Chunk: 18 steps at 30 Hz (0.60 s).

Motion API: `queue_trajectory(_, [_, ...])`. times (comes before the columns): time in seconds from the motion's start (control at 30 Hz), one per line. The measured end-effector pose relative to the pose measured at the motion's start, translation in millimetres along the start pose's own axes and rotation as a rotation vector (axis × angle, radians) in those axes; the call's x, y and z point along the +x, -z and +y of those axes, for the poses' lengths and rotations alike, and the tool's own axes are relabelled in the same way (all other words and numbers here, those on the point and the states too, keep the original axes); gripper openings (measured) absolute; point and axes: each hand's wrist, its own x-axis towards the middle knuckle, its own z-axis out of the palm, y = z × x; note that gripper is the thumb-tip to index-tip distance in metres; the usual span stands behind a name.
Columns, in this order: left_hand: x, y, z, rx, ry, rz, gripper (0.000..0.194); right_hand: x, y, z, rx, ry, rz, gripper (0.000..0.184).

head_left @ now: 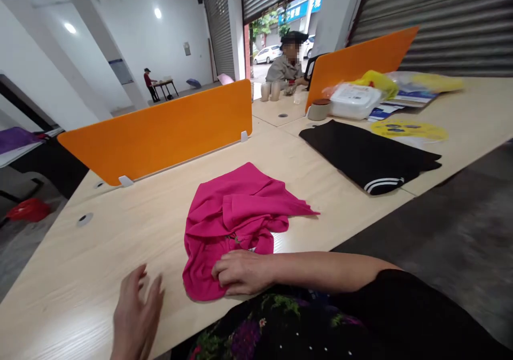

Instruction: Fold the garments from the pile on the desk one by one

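Observation:
A bright pink shirt (248,189) lies loosely folded on the light wooden table (168,210), with one part doubled across its middle. Near its lower edge my right hand (242,272) has its fingers curled into the fabric. A small label and some dark or greenish detail show in the folds just above that hand. My left hand (136,312) is off to the left of the shirt, apart from it, thumb and fingers spread with nothing held. To the right lies a folded black garment (364,151) with white stripes at one edge.
Orange dividers (172,130) stand on the table. Beyond the black garment are a tape roll (319,110), a white plastic container (355,101) and yellow plastic bags (377,82). A person (285,69) sits across the table near several cups; another person (150,85) stands far back.

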Motion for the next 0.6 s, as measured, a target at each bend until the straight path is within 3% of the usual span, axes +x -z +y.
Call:
queue_trajectory(0.1, [29,-14.6,50,0.038,-0.454,-0.04,0.056,5,-8,-9,0.02,0.037,0.01,0.014])
queue_trajectory(0.17, [46,-31.2,87,0.142,-0.69,-0.14,0.062,7,-12,-12,0.038,0.036,0.013,0.013])
queue_trajectory(0.27, [66,-58.5,130,0.353,-0.835,-0.383,0.057,6,-13,-11,0.069,0.011,0.023,0.014])
queue_trajectory(0.33, [80,-70.1,140,0.396,-0.737,-0.457,0.037,2,-11,-9,0.105,-0.002,0.031,0.015])
queue_trajectory(0.4, [97,-70.2,132,0.299,-0.52,-0.344,0.027,-2,-10,-5,0.137,-0.006,0.043,0.017])
queue_trajectory(0.5, [117,-46.9,91,0.007,-0.08,0.085,0.023,-8,-9,0,0.156,-0.006,0.059,0.018])
queue_trajectory(0.57, [117,-21.2,53,-0.201,0.228,0.37,0.023,-10,-9,1,0.16,-0.01,0.065,0.013])
queue_trajectory(0.6, [111,-7.6,34,-0.316,0.32,0.454,0.024,-11,-9,1,0.157,-0.015,0.069,0.009])
